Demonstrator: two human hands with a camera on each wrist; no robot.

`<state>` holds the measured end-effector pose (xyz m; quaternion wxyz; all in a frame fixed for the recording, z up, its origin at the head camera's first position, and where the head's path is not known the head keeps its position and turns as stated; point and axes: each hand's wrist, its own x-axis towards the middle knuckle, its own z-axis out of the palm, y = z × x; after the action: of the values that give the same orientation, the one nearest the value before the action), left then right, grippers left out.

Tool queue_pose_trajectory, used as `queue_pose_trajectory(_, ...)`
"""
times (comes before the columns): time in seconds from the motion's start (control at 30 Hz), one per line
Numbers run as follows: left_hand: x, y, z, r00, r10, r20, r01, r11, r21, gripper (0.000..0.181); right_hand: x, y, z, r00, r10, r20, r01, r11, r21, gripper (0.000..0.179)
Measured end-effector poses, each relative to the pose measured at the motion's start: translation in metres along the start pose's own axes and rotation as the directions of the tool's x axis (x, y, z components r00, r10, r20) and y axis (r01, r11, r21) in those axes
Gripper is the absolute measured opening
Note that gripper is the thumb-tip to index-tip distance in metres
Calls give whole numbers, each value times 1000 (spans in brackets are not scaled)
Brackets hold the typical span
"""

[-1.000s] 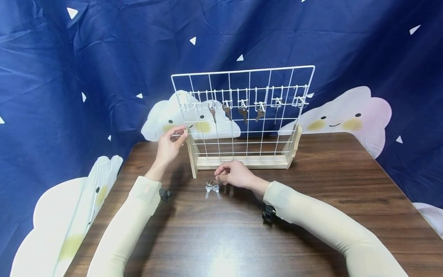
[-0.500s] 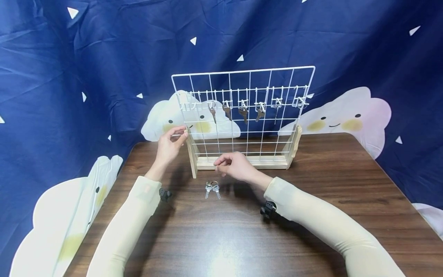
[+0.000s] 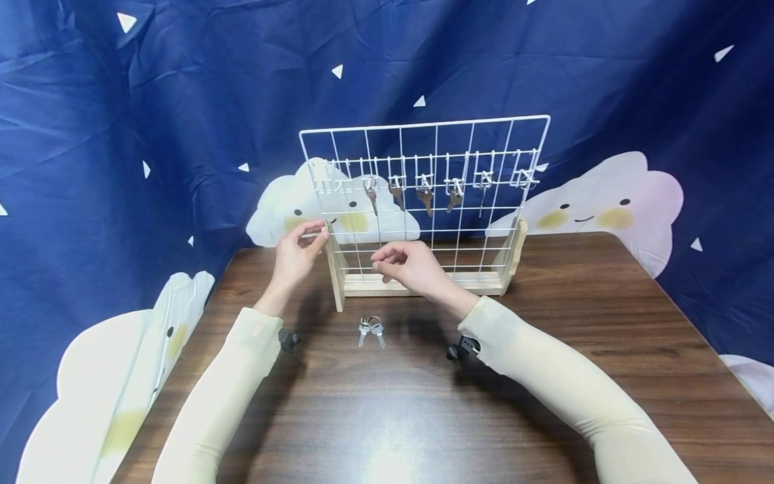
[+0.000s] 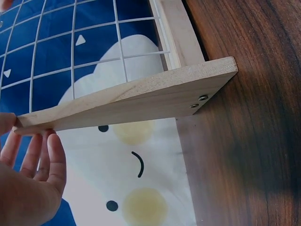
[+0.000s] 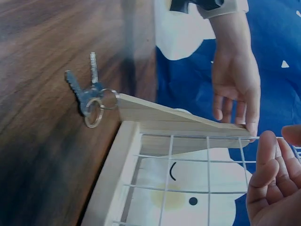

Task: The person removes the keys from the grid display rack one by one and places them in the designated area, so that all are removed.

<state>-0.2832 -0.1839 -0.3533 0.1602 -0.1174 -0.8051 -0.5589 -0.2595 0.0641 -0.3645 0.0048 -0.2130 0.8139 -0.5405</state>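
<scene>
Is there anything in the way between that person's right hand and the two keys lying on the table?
Nothing visible is. The keys lie uncovered on the table, with open space between them and the right hand. The rack's wooden base sits behind the keys, not over them.

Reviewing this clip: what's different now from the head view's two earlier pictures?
The right hand has risen from near the loose keys to in front of the rack's lower grid. No object shows in its fingers, and no pickup or release is visible. Unchanged: the left hand holding the wooden upright, the loose keys on the table, the hanging keys.
</scene>
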Motion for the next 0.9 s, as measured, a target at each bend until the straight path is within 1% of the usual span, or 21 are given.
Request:
queue_pose_trajectory(0.2,-1,1,0,1000,-21,-2,21,1000,5,36,2,-6,-4,1000,-9,-17,9,1000,16,13)
queue_pose_trajectory(0.43,-2,4,0,1000,8,-10,-8,1000,8,36,6,-14,-10,998,-36,-53,38,999,24,19)
queue_pose_trajectory(0.63,-2,5,0,1000,8,-6,-8,1000,5,36,11,-21,-13,994,-32,-103,44,993,112,18)
queue_pose_trajectory(0.9,-2,4,-1,1000,1,1,-1,1000,3,36,13,-29,-18,981,-58,-187,88,984,154,21)
